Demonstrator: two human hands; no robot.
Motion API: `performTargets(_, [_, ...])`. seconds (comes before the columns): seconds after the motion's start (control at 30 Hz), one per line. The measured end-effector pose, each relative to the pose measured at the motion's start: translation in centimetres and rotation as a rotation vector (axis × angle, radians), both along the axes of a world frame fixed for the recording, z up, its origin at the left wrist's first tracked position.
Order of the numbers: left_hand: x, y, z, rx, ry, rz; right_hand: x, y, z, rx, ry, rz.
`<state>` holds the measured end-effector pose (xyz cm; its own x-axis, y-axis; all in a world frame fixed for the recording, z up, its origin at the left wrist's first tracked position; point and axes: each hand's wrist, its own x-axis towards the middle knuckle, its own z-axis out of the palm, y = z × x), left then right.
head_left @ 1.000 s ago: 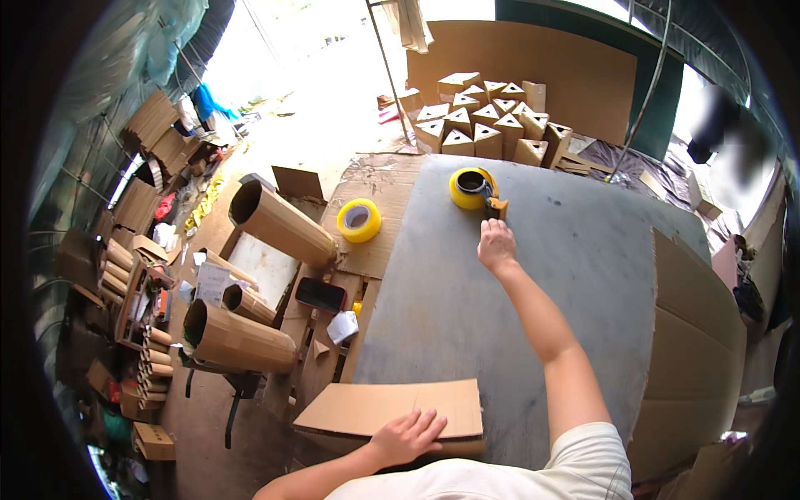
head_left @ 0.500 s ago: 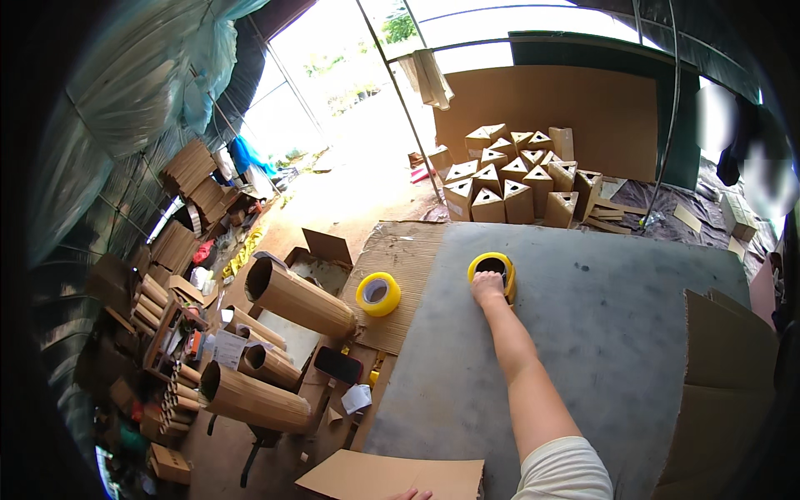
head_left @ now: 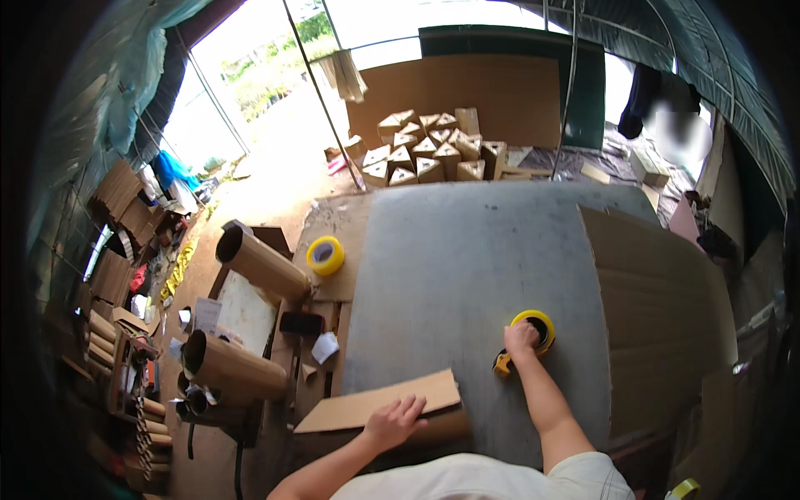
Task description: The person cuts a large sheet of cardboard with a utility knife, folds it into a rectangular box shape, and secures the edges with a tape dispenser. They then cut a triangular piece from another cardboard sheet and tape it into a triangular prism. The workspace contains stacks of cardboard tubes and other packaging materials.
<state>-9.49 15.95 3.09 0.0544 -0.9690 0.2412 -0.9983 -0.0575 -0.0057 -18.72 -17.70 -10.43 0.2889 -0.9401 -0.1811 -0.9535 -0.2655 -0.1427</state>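
My right hand [head_left: 522, 337] grips a tape dispenser [head_left: 502, 363] loaded with a yellow roll of tape, over the grey tabletop [head_left: 467, 267]. Its fingers curl around the dispenser at the roll. At the table's near edge, my left hand [head_left: 396, 422] lies across the upper edge of a folded piece of brown cardboard [head_left: 358, 407], fingers stretched out. The cardboard's lower side is in shadow, partly covered by my hand and arm.
Another yellow tape roll [head_left: 325, 255] lies on cardboard at the table's left. Tall cardboard tubes [head_left: 265, 265], a phone [head_left: 302, 323] and crumpled paper [head_left: 324, 347] are nearby. Large cardboard sheets [head_left: 658, 325] cover the right side. Several triangular boxes [head_left: 429, 169] stand beyond the table.
My right hand has drawn the tape dispenser back from the table's far side toward me. My left hand has come further into view on the cardboard. The view has shifted right.
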Motion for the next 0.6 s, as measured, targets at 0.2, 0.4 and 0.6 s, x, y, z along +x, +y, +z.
performTargets(0.2, [-1.6, 0.7, -0.5, 0.111, 0.127, 0.112, -10.5, 7.3, 4.7, 0.269, -0.146, -0.126])
performTargets(0.4, [-2.0, 1.4, -0.3, 0.067, 0.132, 0.127, -8.9, 18.2, 10.8, 0.121, -1.14, 0.4])
performTargets(0.6, [-2.6, 1.9, -0.7, -0.013, 0.078, 0.103, -3.7, 22.1, 8.4, -0.131, -1.112, 0.509])
